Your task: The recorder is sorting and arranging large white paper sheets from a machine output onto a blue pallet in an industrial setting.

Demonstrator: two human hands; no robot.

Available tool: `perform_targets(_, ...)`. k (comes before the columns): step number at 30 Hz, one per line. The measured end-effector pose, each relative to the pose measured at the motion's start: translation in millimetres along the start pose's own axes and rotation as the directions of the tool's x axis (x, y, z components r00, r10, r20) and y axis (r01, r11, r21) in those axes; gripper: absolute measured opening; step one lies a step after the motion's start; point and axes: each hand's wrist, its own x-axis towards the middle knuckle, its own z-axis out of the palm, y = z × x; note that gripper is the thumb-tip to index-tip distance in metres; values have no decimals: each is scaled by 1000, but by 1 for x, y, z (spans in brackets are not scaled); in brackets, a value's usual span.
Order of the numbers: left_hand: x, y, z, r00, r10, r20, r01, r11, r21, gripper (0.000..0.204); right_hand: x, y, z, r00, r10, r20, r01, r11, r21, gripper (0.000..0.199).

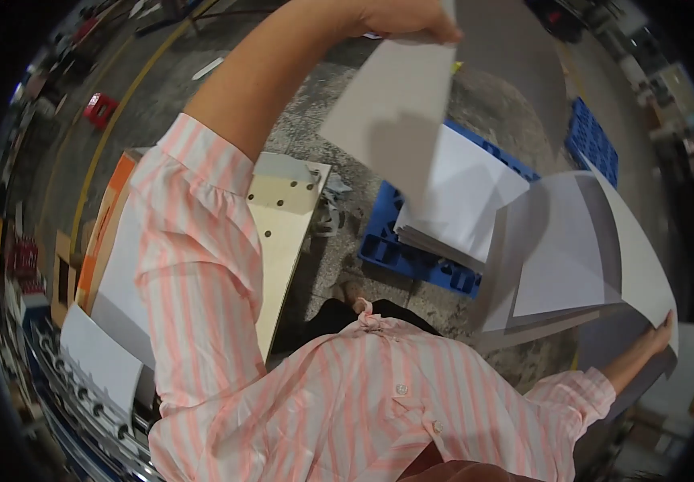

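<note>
My left hand (411, 16) is raised at the top of the view, its fingers closed on the edge of a large pale paper sheet (391, 104). Low on the right, my right hand (662, 333) grips the edge of a curved white sheet (640, 249). Motion smears the paper between the hands, so I cannot tell whether both hold one sheet or several. Below and behind it lies a stack of white sheets (463, 189), resting on a blue plastic pallet (379, 241). The hanging paper hides part of the stack.
At my left stands a cream board (282, 229) with dark holes, beside an orange-edged box (106, 229). A roller conveyor (94, 402) lies at the lower left with a white sheet (106, 353) above it. Farther off are a red stool (100, 110) and another blue pallet (592, 140).
</note>
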Motion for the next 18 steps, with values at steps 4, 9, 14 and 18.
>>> perform_targets(4, 21, 22, 23, 857, 49, 513, -49, 999, -13, 31, -23, -36, -54, 1000, 26, 5, -26, 999, -37, 30)
perform_targets(9, 56, 4, 114, 660, 73, 748, -90, 996, -18, 25, -42, -79, -109, 989, 137, 54, -128, 981, -143, 37)
perform_targets(14, 68, 51, 155, 707, 34, 706, -56, 998, 7, 16, -18, -88, -162, 992, 124, -30, -128, 967, -220, 38)
perform_targets(18, 141, 64, 197, 623, 11, 782, 38, 998, -44, 23, 15, -75, -195, 993, 26, -118, -54, 971, -232, 34)
